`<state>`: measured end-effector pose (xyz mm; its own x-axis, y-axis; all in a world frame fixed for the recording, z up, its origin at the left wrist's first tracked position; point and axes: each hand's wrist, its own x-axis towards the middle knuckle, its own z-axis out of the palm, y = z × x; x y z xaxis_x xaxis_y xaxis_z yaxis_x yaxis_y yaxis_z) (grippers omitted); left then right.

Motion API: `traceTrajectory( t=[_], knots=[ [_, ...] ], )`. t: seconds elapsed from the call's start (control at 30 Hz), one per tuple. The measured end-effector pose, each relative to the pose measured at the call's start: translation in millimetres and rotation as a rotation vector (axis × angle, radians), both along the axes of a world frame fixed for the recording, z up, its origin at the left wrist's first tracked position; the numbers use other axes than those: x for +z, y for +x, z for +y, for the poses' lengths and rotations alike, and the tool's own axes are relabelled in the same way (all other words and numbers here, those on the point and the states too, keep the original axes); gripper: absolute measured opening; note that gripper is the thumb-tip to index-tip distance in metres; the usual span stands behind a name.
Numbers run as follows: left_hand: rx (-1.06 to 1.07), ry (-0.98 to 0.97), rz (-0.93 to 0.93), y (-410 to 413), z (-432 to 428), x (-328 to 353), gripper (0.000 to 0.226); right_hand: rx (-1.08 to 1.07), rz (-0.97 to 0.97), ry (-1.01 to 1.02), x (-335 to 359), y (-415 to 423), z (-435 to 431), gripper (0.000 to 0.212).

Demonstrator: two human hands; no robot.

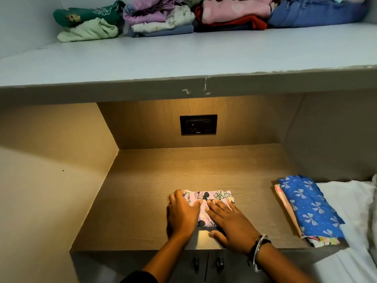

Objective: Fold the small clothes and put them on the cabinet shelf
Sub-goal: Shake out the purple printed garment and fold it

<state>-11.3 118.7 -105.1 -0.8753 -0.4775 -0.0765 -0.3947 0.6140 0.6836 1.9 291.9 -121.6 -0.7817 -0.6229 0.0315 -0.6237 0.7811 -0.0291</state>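
A small pink garment with a cartoon mouse print lies folded on the wooden cabinet top, near its front edge. My left hand presses flat on the garment's left part, fingers curled over its left edge. My right hand lies flat on its right part, fingers spread. The garment's lower half is hidden under both hands. The grey cabinet shelf runs above the nook, with several piles of folded clothes along its back.
A blue garment with white bows sits folded on a small stack at the cabinet top's right edge. White bedding lies to the right. A black wall socket is on the nook's back panel. Two cabinet door knobs sit below the front edge.
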Motion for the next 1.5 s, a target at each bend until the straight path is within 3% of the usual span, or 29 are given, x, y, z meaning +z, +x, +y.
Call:
traceTrajectory(
  t=[0.1, 0.17, 0.23, 0.3, 0.37, 0.43, 0.53, 0.67, 0.8, 1.0, 1.07, 1.13, 1.17, 1.23, 1.33, 1.5],
  knots=[
    [0.111, 0.138, -0.073, -2, -5, -5, 0.048, -0.011, 0.040, -0.012, 6, -6, -8, 0.047],
    [0.146, 0.349, -0.085, -6, -6, -4, 0.037, -0.029, 0.070, -0.018, 18, -8, -14, 0.029],
    [0.144, 0.580, -0.022, -5, -4, 5, 0.037, -0.123, 0.027, -0.168, 33, -12, -16, 0.009],
    [0.131, 0.730, 0.051, -1, -1, 22, 0.043, -0.327, -0.140, -0.457, 53, -14, -6, 0.011],
    [0.081, 0.877, 0.091, 2, 9, 37, 0.052, -0.524, -0.449, -0.867, 75, -15, 14, 0.011],
    [-0.025, 0.982, 0.031, 7, 31, 52, 0.061, -0.610, -0.682, -1.162, 93, -10, 40, 0.012],
    [-0.238, 1.171, -0.088, 19, 81, 63, 0.074, -0.681, -0.812, -1.375, 107, 0, 85, 0.017],
    [-0.362, 1.390, -0.294, 32, 143, 78, 0.041, -0.737, -0.918, -1.590, 105, 11, 140, 0.028],
    [-0.339, 1.339, -0.189, 24, 203, 77, 0.030, -0.827, -0.786, -1.603, 99, 14, 190, 0.029],
    [-0.233, 1.025, -0.093, -2, 276, 54, 0.032, -0.986, -0.444, -1.250, 79, -5, 226, 0.019],
    [-0.219, 0.765, -0.085, -2, 288, 51, 0.041, -0.997, -0.338, -0.978, 66, -12, 234, 0.031],
    [-0.133, 0.432, -0.217, -1, 294, 42, 0.058, -1.030, -0.294, -0.777, 52, -16, 244, 0.048],
    [-0.062, 0.442, -0.293, 0, 294, 41, 0.067, -1.052, -0.361, -0.795, 47, -17, 248, 0.058],
    [0.034, 0.723, -0.365, -2, 294, 40, 0.065, -1.106, -0.563, -0.968, 39, -16, 253, 0.066],
    [-0.036, 0.927, -0.366, -1, 293, 49, 0.027, -1.117, -0.694, -1.090, 44, -12, 254, 0.056],
    [-0.177, 1.141, -0.465, 15, 283, 55, 0.038, -1.103, -0.771, -1.213, 62, 14, 242, 0.040]
  ],
)
